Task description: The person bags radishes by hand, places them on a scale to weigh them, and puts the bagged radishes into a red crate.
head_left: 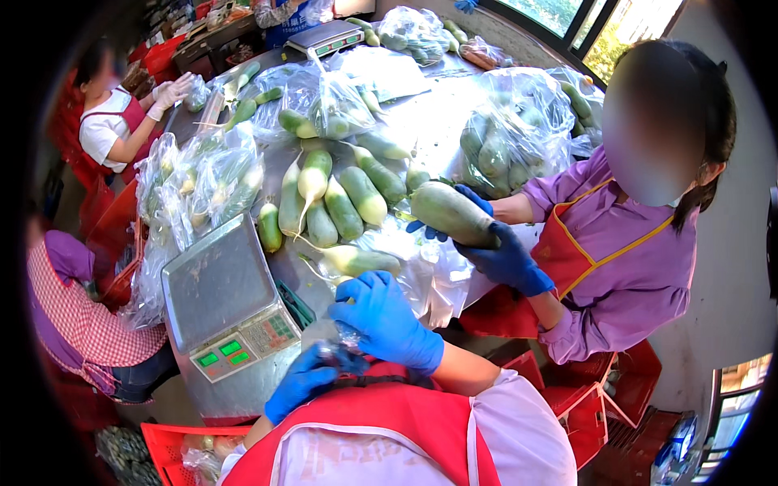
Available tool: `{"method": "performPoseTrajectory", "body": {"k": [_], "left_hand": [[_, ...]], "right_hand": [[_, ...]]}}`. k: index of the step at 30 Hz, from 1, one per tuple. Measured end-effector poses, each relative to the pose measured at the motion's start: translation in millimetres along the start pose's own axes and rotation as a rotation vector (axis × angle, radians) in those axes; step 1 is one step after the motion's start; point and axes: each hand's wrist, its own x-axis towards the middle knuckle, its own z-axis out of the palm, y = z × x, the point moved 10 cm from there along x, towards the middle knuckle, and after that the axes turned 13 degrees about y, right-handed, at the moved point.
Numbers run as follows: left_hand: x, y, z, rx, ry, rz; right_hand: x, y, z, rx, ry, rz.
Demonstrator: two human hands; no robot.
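Note:
Both my hands wear blue gloves and are close together at the near table edge, just in front of my red apron [381,425]. My left hand [301,383] is closed on a crumpled clear plastic bag [326,332]. My right hand [389,322] is beside it, its fingers curled at the bag's upper side; what lies under those fingers is hidden. Just beyond them is a pale green radish [356,261] with a long root. More green radishes [344,209] lie in a heap behind it. A scale [219,279] with a lit green display stands left of my hands.
At the right, a co-worker in blue gloves holds a large radish [452,215] over the table. Bagged radishes [519,130] cover its far side, with more bags [203,182] at the left. A red crate [166,454] stands below left. Two other people are at the left.

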Motion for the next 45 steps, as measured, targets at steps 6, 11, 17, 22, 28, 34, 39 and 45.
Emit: {"method": "performPoseTrajectory", "body": {"k": [6, 11, 17, 22, 28, 34, 39, 45], "left_hand": [[10.9, -2.6, 13.7, 0.13, -0.156, -0.037], [10.0, 8.6, 24.2, 0.123, -0.205, -0.029], [12.1, 21.7, 26.0, 0.122, -0.332, 0.063], [13.3, 23.3, 13.8, -0.064, -0.158, 0.0], [18.3, -17.4, 13.2, 0.0, -0.342, -0.058], [14.0, -11.5, -0.8, -0.159, -0.036, -0.256], [42.8, -26.2, -92.0, -0.442, 0.2, -0.078], [36.1, -40.9, -116.7, 0.501, 0.394, 0.169]], "right_hand": [[-0.8, 17.0, 12.3, -0.165, -0.113, 0.068], [0.3, 17.7, 18.8, -0.099, -0.169, 0.145], [-15.0, 33.0, 52.5, 0.247, -0.317, 0.394], [-58.7, 47.2, 70.9, 1.049, -0.006, 0.759], [-54.9, -9.2, 74.0, 1.393, -0.475, 0.819], [-61.1, 39.7, 91.1, 1.045, -0.179, 0.755], [-102.7, 69.1, 115.3, 1.318, -0.08, 0.993], [-131.2, 81.3, 106.5, 0.277, -0.371, 0.428]]}}
